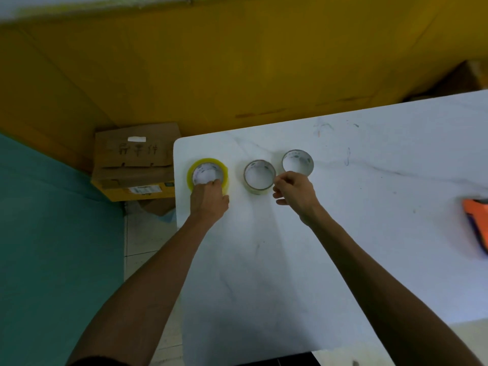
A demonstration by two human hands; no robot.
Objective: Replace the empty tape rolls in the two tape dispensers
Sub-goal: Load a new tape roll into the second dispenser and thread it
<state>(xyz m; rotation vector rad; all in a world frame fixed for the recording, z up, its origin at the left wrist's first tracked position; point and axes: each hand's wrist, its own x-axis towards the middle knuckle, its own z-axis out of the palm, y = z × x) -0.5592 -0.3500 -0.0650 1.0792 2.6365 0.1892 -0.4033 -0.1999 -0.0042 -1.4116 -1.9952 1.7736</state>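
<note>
Picking up a fresh roll, two spent cores alongside.

Left hand gripping the near rim of the yellow tape roll at the desk corner; right hand loosely curled, grip apparently empty, touching the middle empty core, far empty core just beyond. Best lifted straight up, thumb outside. Orange dispenser well apart, at right edge.

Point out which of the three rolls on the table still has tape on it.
The yellow roll at the far left, under the left hand. Its thick yellowish band sets it apart; the middle roll and right roll look like thin bare cores.
</note>
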